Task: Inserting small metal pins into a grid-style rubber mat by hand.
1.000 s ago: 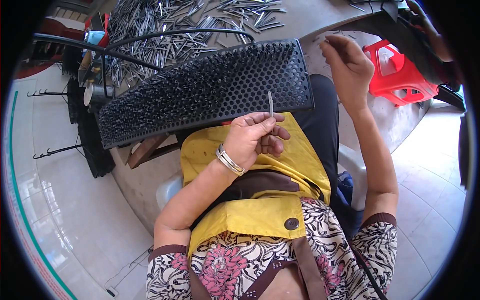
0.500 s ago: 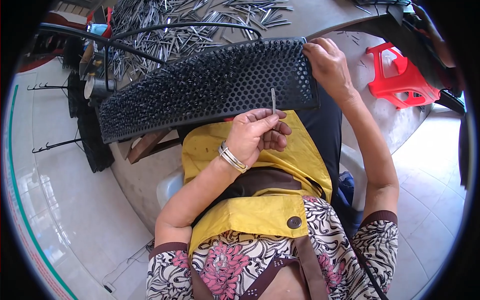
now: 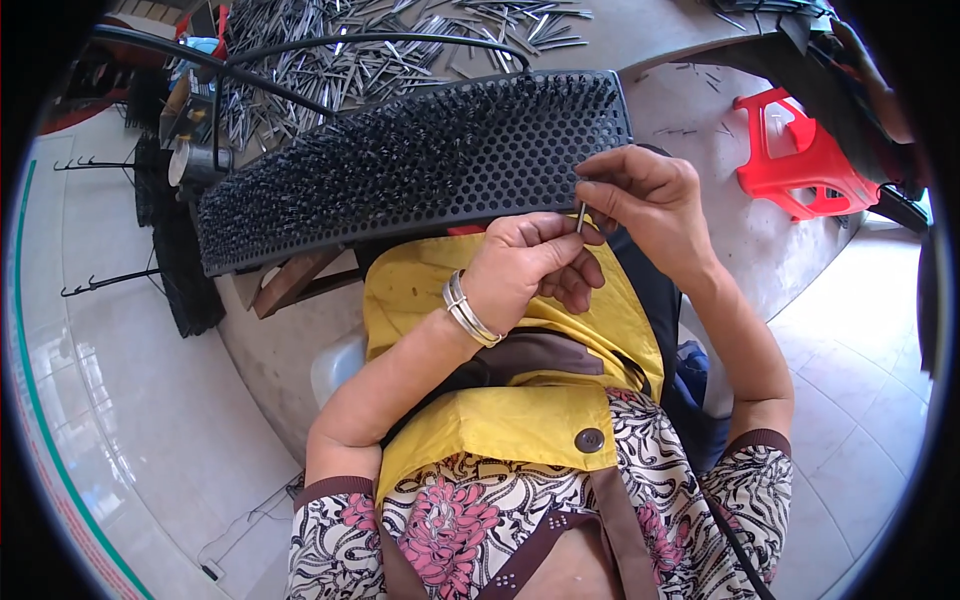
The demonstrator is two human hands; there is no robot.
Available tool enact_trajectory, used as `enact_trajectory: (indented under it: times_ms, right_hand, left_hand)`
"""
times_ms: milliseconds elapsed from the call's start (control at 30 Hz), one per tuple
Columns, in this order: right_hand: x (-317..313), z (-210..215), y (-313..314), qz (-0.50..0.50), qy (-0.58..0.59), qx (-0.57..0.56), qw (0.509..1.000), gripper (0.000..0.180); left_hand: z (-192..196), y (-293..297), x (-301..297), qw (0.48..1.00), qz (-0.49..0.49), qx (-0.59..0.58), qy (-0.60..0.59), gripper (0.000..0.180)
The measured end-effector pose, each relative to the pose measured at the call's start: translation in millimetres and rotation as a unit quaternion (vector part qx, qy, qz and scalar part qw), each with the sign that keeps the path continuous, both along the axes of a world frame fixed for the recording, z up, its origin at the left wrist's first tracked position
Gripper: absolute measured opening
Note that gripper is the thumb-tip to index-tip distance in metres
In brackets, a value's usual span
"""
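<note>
Between the fingertips of both hands is a short, thin metal-looking strip (image 3: pixel 581 217). My left hand (image 3: pixel 525 258), with bangles at the wrist, pinches its lower end. The thumb and forefinger of my right hand (image 3: pixel 655 205) close on its upper end. Just beyond stands a long, curved black perforated panel (image 3: pixel 530 160). Dark strips bristle densely from its left and middle holes, and sparser ones line its far right edge. Many bare holes show toward the right. My right hand is just in front of the panel's lower right corner.
Many loose grey strips (image 3: pixel 330 60) lie heaped on the table (image 3: pixel 640 35) behind the panel. A black bar (image 3: pixel 390 38) arches over the panel. To its left are a metal can (image 3: pixel 190 165) and black bundles on hooks (image 3: pixel 190 275). A red plastic stool (image 3: pixel 800 165) stands at right.
My right hand has left the panel's right edge and come down to the strip. My left hand has shifted slightly right, still pinching the strip.
</note>
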State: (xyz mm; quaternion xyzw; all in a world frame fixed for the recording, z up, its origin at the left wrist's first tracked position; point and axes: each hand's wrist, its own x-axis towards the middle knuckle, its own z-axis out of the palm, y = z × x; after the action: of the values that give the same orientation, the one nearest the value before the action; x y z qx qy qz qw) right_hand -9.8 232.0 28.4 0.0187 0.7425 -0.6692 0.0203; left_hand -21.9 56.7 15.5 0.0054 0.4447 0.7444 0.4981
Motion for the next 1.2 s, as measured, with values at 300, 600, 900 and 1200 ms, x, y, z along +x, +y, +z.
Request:
enact_trajectory:
  times_ms: [300,600,900,1200]
  right_hand:
    - [-40,-5,6,-0.16,0.154,0.056,0.973,0.012]
    - [-85,-28,-8,-0.152,0.434,0.281,0.842,0.011]
    - [-85,-39,-15,0.042,0.376,0.437,0.816,0.023]
    - [-42,-16,1,-0.001,0.378,0.367,0.85,0.033]
  left_hand:
    - [-2,-1,0,0.995,0.086,-0.05,-0.023,0.025]
    - [-7,-8,-3,0.993,0.095,-0.05,-0.047,0.023]
    - [-7,-15,-4,0.993,0.093,-0.061,-0.043,0.025]
    - [36,-4,-41,0.985,0.088,-0.1,0.111,0.019]
